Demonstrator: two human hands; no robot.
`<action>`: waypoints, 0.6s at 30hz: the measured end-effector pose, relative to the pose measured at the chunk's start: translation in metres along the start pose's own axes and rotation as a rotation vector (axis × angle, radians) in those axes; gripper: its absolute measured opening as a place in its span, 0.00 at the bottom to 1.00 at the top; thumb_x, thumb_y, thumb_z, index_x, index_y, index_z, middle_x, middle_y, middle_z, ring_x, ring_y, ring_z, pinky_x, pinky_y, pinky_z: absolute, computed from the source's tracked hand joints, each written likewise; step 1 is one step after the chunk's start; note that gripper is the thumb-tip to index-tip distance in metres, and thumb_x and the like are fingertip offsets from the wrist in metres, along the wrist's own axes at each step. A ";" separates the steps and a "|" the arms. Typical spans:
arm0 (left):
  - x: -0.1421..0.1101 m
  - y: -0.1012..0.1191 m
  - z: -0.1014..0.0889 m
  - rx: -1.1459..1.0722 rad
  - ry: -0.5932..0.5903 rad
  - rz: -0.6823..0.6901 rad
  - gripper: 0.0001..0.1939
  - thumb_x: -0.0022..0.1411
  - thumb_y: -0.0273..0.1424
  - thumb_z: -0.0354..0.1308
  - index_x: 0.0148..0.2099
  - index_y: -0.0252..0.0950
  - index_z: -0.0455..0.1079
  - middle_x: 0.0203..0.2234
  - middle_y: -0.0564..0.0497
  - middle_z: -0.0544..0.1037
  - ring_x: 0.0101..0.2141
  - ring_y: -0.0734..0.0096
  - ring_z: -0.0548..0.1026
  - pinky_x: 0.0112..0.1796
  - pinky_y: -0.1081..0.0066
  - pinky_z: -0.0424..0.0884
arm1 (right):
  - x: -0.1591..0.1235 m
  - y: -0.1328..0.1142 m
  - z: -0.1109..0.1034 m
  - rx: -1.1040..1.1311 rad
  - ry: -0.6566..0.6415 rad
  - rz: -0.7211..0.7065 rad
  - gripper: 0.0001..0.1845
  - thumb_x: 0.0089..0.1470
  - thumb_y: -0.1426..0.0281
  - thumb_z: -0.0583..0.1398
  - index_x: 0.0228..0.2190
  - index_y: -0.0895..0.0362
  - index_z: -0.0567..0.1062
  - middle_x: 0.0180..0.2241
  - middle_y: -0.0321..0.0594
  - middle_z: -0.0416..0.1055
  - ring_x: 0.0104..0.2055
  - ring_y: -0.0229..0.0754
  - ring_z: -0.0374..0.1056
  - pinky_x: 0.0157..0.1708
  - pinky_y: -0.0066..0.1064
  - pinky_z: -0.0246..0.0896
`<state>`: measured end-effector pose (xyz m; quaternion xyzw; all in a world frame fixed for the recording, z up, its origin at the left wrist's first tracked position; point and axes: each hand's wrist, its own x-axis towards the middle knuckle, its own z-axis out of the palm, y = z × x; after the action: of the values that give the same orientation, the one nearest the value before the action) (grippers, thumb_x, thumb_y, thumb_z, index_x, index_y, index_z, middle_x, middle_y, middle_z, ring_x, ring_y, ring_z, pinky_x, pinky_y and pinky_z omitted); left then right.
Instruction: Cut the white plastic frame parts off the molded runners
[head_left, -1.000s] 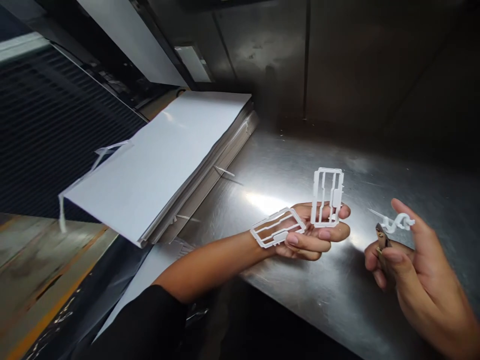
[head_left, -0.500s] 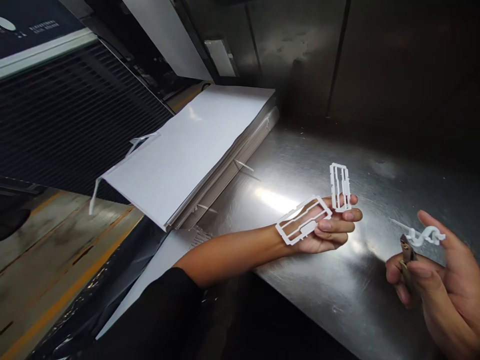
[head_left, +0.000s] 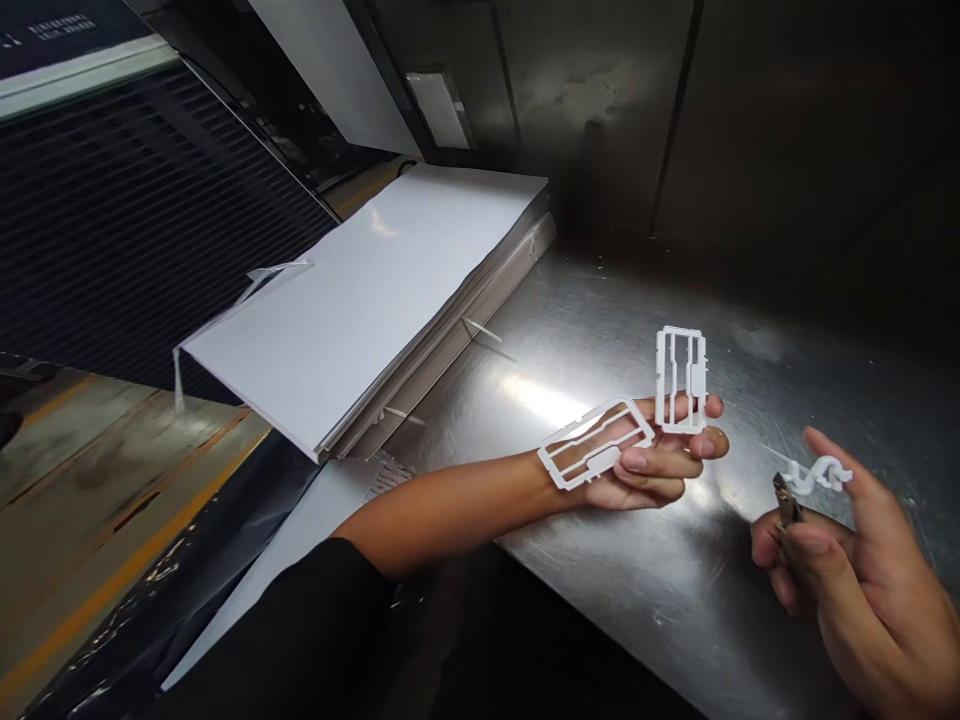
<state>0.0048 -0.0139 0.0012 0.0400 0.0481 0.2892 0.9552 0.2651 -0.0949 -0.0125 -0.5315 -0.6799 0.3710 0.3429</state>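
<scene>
My left hand (head_left: 660,465) is closed on two white plastic frames above the metal table. One frame (head_left: 703,380) stands upright between the thumb and fingers; the other frame (head_left: 602,462) lies tilted across the palm and wrist. Both are rectangular, with thin inner bars and small tabs. At the right, my right hand (head_left: 862,590) is closed around small metal nippers (head_left: 786,503), their jaws pointing up. Beside the jaws, a curly white plastic scrap with a thin spike (head_left: 814,474) rests against the raised index finger. The nippers' handles are mostly hidden in the palm.
A thick stack of white sheets (head_left: 375,290) lies on the left of the metal table (head_left: 600,300), with thin white strips sticking out of its side. A dark metal wall (head_left: 600,110) stands behind. A black ribbed panel (head_left: 135,220) is at far left.
The right hand, with the nippers and white scrap, has moved left toward the left hand. The upright frame has turned to face me more squarely. The view has shifted slightly.
</scene>
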 end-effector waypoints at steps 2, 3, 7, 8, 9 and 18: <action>-0.001 0.000 -0.001 0.030 -0.058 -0.049 0.34 0.87 0.28 0.25 0.48 0.31 0.76 0.33 0.47 0.73 0.13 0.82 0.62 0.14 0.82 0.58 | 0.001 0.002 0.000 0.034 -0.021 -0.001 0.39 0.81 0.47 0.59 0.81 0.43 0.55 0.33 0.38 0.76 0.22 0.47 0.71 0.20 0.34 0.75; -0.001 0.000 -0.002 0.040 -0.085 -0.062 0.34 0.87 0.28 0.25 0.49 0.32 0.76 0.33 0.46 0.74 0.12 0.82 0.60 0.14 0.82 0.57 | 0.001 0.003 0.000 0.044 -0.031 0.004 0.38 0.81 0.47 0.59 0.81 0.43 0.55 0.33 0.38 0.77 0.22 0.47 0.72 0.20 0.34 0.75; 0.000 0.001 -0.006 0.091 -0.134 -0.095 0.31 0.87 0.27 0.29 0.51 0.34 0.77 0.34 0.45 0.76 0.10 0.83 0.56 0.13 0.82 0.58 | 0.001 0.004 0.000 0.042 -0.060 0.035 0.38 0.82 0.46 0.58 0.80 0.42 0.53 0.33 0.37 0.77 0.22 0.46 0.72 0.20 0.32 0.75; 0.000 0.001 -0.007 0.113 -0.137 -0.106 0.28 0.86 0.27 0.33 0.51 0.35 0.77 0.34 0.46 0.76 0.10 0.83 0.55 0.13 0.83 0.59 | 0.002 0.003 0.000 0.040 -0.062 0.044 0.37 0.82 0.45 0.58 0.80 0.41 0.53 0.33 0.36 0.77 0.22 0.46 0.72 0.20 0.32 0.75; 0.001 0.001 -0.007 0.133 -0.138 -0.115 0.24 0.86 0.26 0.37 0.51 0.36 0.77 0.34 0.46 0.77 0.10 0.82 0.55 0.13 0.83 0.60 | 0.002 0.003 0.001 0.036 -0.064 0.051 0.37 0.82 0.45 0.57 0.80 0.41 0.53 0.33 0.35 0.77 0.22 0.46 0.72 0.21 0.32 0.75; 0.004 0.002 -0.016 0.156 -0.240 -0.183 0.17 0.84 0.26 0.45 0.54 0.38 0.77 0.37 0.48 0.77 0.11 0.81 0.60 0.12 0.82 0.65 | 0.005 0.004 0.003 0.040 -0.085 0.062 0.36 0.83 0.45 0.56 0.79 0.43 0.54 0.32 0.34 0.77 0.23 0.44 0.72 0.23 0.31 0.75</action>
<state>0.0056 -0.0093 -0.0147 0.1435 -0.0406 0.1896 0.9705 0.2628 -0.0898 -0.0169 -0.5292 -0.6694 0.4171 0.3128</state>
